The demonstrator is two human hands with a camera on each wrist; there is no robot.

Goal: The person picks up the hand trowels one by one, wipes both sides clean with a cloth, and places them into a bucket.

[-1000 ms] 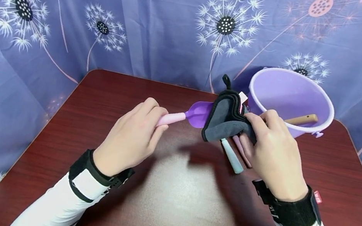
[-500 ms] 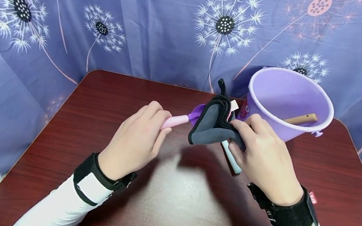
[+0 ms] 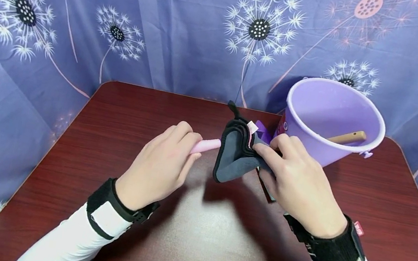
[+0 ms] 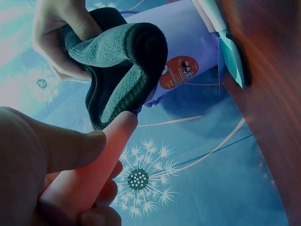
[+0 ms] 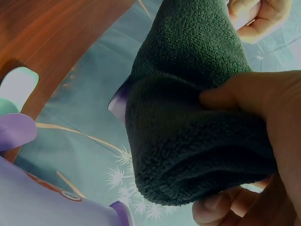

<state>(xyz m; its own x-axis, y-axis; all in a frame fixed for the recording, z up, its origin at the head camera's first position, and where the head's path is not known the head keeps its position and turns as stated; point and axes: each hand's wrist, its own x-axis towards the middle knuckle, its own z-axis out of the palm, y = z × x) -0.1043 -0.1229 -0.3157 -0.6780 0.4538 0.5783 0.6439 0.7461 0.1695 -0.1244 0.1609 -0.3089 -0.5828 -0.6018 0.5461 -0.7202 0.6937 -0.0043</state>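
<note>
The left hand is gripping a pink handle, which is pointing out past its thumb toward the right hand. That one is pinching a folded grey cloth against the handle's far end; beyond its knuckles, a purple bucket is standing.

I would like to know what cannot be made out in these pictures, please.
Head: most of the far end of the pink-handled tool, behind the gray cloth.
Head: the lower end of the wooden handle, behind the front wall of the purple bucket.
Head: most of the teal tool, behind cloth and right hand.
Left wrist: print on the red label, too small.
Right wrist: much of the bucket, past the left and bottom edges.
</note>
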